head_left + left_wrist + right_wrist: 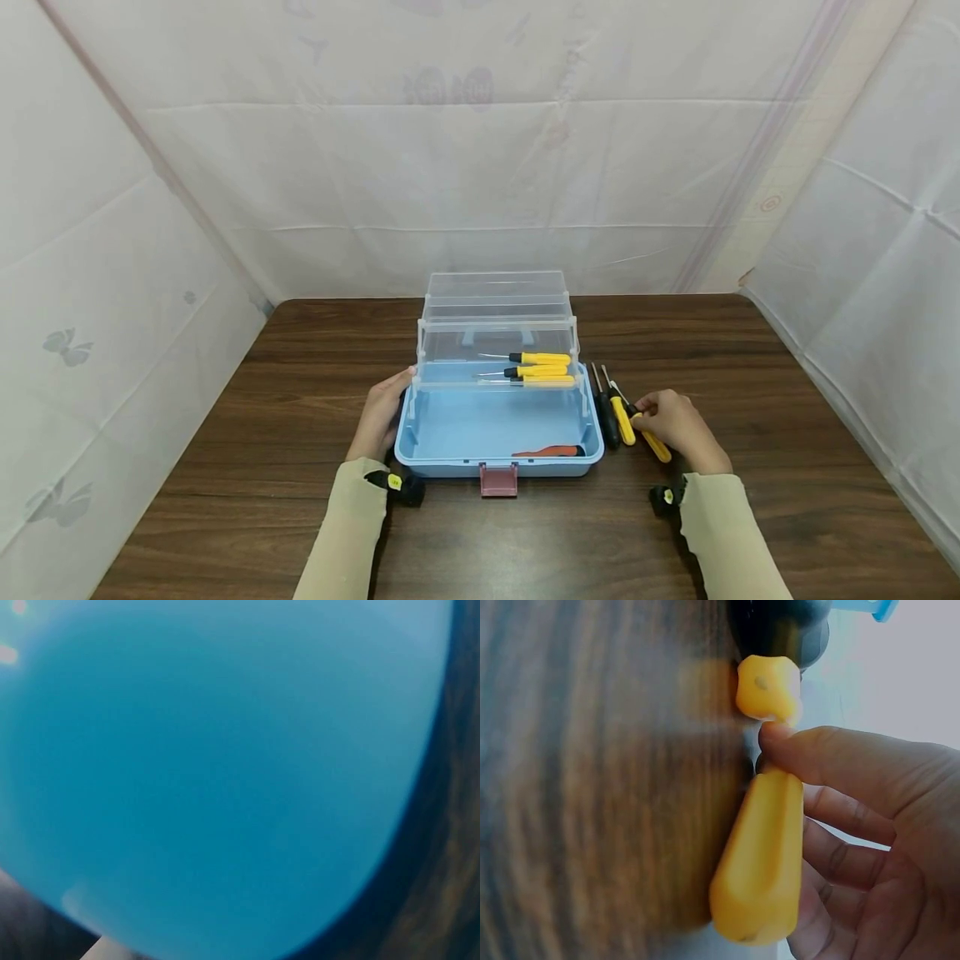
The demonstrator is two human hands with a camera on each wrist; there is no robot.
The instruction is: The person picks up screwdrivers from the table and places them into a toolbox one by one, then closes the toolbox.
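Head view, near to far, clock directions from the toolbox centre:

- Sleeves and wrist cameras at 7 and 5 o'clock, nearest edge of wooden table
- Right hand at 3 to 4 o'clock, fingers and thumb curled round yellow-handled screwdriver, lying on the table or barely off it; right wrist view confirms pinch near the neck of the handle, butt end free
- Two more screwdrivers just beside, between hand and box: yellow one, black one, side by side, apparently touching
- Left hand at 9 o'clock, fingers laid along the outside wall of blue toolbox, thumb near the rim; curl of fingers not plain, contact judged as a steadying press; left wrist view filled by blurred blue wall only
- Red latch at 6 o'clock; orange-and-black tool on the box floor at 5 o'clock
- Clear tiered trays raised at 12 o'clock, three yellow screwdrivers in the lower tray
- White sheeting behind

Risks, as judgement: grip far forward on handle, butt could swing and drop; lifting could knock the neighbouring pair rolling; raised trays could be caught by a shaft on the way in
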